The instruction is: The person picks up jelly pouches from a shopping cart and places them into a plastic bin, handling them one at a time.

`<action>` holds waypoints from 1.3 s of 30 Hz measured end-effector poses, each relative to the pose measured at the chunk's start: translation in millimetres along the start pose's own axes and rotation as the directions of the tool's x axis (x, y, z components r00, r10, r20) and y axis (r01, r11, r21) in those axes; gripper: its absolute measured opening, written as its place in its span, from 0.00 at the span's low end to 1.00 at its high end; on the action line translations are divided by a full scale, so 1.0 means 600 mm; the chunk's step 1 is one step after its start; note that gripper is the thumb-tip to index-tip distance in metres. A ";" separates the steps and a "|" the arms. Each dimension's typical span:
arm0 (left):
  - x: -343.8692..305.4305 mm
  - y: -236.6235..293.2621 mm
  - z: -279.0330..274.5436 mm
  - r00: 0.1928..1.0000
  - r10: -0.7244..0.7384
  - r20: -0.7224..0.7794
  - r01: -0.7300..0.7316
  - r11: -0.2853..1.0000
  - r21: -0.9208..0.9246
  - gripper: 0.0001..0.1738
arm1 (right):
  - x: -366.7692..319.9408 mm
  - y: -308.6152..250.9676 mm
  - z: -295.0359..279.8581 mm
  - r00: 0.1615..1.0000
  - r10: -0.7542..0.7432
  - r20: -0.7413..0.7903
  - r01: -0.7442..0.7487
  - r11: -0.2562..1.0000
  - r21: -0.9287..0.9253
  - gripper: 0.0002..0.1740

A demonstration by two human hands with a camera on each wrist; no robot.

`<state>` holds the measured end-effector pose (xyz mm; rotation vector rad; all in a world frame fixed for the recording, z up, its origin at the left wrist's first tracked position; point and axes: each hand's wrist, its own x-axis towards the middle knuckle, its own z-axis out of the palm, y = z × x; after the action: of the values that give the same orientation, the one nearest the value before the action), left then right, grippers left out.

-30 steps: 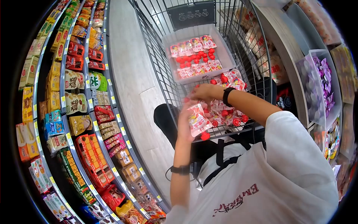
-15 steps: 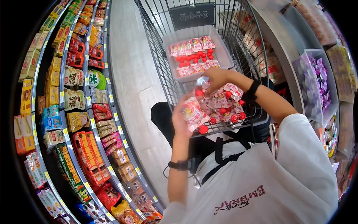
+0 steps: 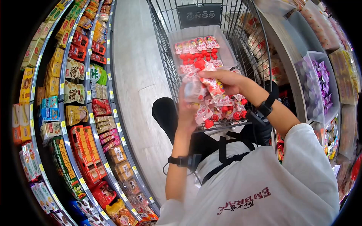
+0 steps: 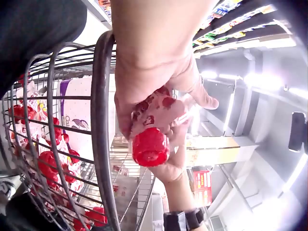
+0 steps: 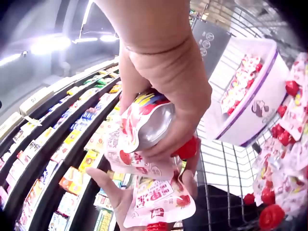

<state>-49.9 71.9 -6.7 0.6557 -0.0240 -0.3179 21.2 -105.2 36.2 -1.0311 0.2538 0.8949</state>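
Likely mid-gathering: pinching at least one pouch point(image 5: 151, 129) in the fingers of the right hand point(image 3: 228, 80), gripping another pouch point(image 5: 156, 202) in the left hand point(image 3: 186, 115), holding both above the loose pile point(image 3: 226, 110) in the cart point(image 3: 200, 14), near the bin point(image 5: 240, 131). Probably calls next for squaring them up, red caps point(image 4: 150, 148) one way, without dropping any.

The head view, the farthest one, looks forward and down over the cart point(image 3: 243, 49), from above its near edge. The left wrist view stays very close behind my left hand point(image 4: 159, 72), facing up toward ceiling lights point(image 4: 269, 81). The right one, equally close behind my right hand point(image 5: 168, 72), includes the box point(image 5: 240, 127) at the cart's far end, which the head view also shows.
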 end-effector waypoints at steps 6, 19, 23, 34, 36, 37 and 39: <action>-0.003 -0.010 -0.023 0.986 0.038 -0.161 -0.016 0.991 0.135 0.41 | 0.002 0.019 0.015 0.994 -0.040 -0.102 -0.007 0.908 -0.419 0.29; -0.018 0.000 -0.019 0.953 -0.201 -0.225 0.187 0.979 -0.082 0.28 | -0.024 -0.036 -0.105 0.920 -0.305 -0.245 0.258 0.944 -0.204 0.14; -0.023 -0.004 -0.039 0.938 -0.271 -0.216 0.260 0.962 -0.077 0.28 | 0.069 -0.065 -0.180 0.869 -0.308 -0.388 0.284 0.951 -0.119 0.14; -0.018 0.007 -0.024 0.887 -0.337 -0.314 0.310 0.941 -0.134 0.24 | 0.312 -0.080 -0.167 0.838 -0.090 -0.539 -0.154 0.908 -0.390 0.15; -0.015 0.002 -0.027 0.889 -0.338 -0.310 0.305 0.940 -0.150 0.23 | 0.371 -0.054 -0.180 0.831 -0.027 -0.555 -0.240 0.883 -0.403 0.14; -0.014 0.001 -0.029 0.886 -0.340 -0.314 0.307 0.940 -0.151 0.23 | 0.400 -0.034 -0.193 0.840 0.022 -0.543 -0.263 0.891 -0.371 0.13; -0.017 0.002 -0.032 0.877 -0.373 -0.302 0.335 0.927 -0.170 0.23 | 0.457 0.005 -0.221 0.858 0.046 -0.511 -0.294 0.861 -0.416 0.11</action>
<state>-57.1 87.2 -20.1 0.5915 0.4391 -0.5569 220.9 -71.0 -191.7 -1.7308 0.5779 0.8694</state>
